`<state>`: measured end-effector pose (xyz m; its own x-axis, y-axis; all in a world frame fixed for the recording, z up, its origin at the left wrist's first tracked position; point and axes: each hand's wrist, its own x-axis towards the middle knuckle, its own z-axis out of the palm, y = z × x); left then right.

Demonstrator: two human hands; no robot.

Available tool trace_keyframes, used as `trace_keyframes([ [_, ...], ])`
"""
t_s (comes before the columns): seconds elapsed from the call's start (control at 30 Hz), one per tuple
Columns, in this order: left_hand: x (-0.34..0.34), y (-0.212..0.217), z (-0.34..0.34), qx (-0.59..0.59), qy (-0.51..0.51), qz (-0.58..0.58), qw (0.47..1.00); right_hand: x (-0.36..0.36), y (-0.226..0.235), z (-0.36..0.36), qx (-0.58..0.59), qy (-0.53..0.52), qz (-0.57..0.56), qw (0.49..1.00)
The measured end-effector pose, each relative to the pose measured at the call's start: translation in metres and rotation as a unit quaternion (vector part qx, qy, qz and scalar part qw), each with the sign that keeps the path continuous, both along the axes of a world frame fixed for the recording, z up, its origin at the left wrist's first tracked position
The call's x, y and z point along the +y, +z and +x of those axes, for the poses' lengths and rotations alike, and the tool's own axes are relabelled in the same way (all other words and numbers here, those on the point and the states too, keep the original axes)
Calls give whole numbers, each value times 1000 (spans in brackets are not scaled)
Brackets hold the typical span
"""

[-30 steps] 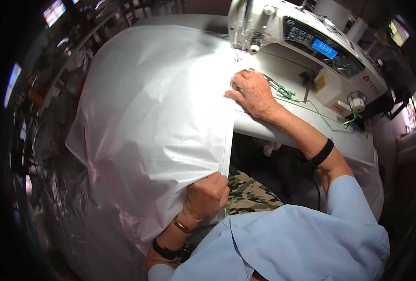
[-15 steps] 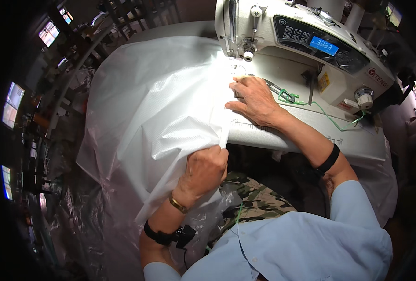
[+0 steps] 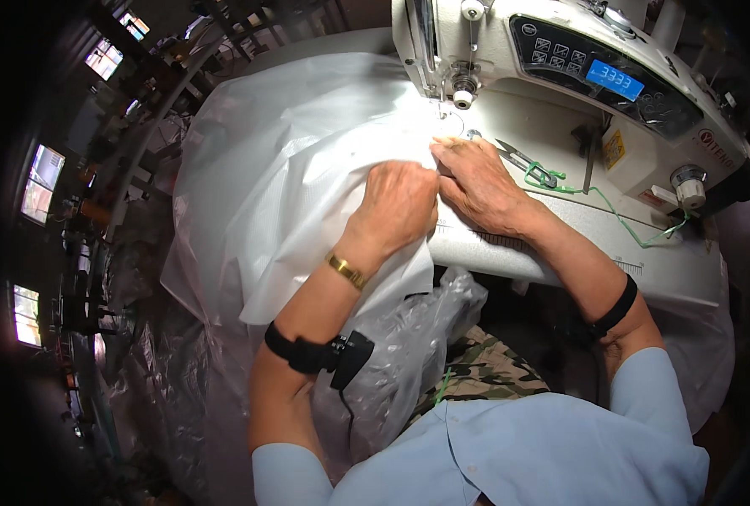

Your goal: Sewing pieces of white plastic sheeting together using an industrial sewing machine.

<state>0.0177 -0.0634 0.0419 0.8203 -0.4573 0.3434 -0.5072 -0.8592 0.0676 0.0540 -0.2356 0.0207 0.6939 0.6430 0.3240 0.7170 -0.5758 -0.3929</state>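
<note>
A large sheet of white, slightly see-through plastic-like fabric (image 3: 265, 160) spreads over the left of the sewing table and hangs down its front. My left hand (image 3: 396, 202) is a fist around the sheet's right edge. Right beside it, my right hand (image 3: 480, 181) has its fingers bent and pressed together at the same edge; the fingertips' grip is partly hidden. Both hands are just in front of the needle area of a white sewing machine (image 3: 544, 101), where a bright lamp washes out the detail.
Thread snips (image 3: 523, 162) with a green cord (image 3: 598, 192) lie on the machine bed (image 3: 552, 253), right of my right hand. Crumpled clear plastic (image 3: 417, 337) hangs below the bed's front edge, over my lap. A dim workshop with windows (image 3: 42, 181) is at the left.
My left hand has moved up and right along the sheet's edge, from the table's front to beside my right hand. The right hand's fingers have drawn in to the edge. The clear plastic shows more.
</note>
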Motion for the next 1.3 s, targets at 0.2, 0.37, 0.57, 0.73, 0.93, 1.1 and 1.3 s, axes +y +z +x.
trace_keyframes([
  [0.2, 4, 11, 4, 17, 35, -56, 998, 8, -7, 4, -43, -12, 13, 999],
  [0.37, 3, 8, -93, -7, 3, -224, 974, 0, -9, 8, -42, -23, 11, 999],
  [0.57, 81, -30, -106, 43, 99, -338, 935, 11, -11, 0, -96, -71, 11, 993],
  [0.73, 118, -29, -89, 100, 89, -380, 915, 15, -17, -75, -171, -13, 99, 980],
  [0.93, 118, -23, -77, 149, 61, -350, 923, 72, -132, -223, 173, 131, 169, 961],
  [1.1, 116, 2, -75, 230, 69, -297, 924, 157, -170, -302, 311, 537, 219, 753],
  [1.3, 89, 43, -137, 128, 84, -216, 964, 73, -70, -208, 460, 464, 43, 756],
])
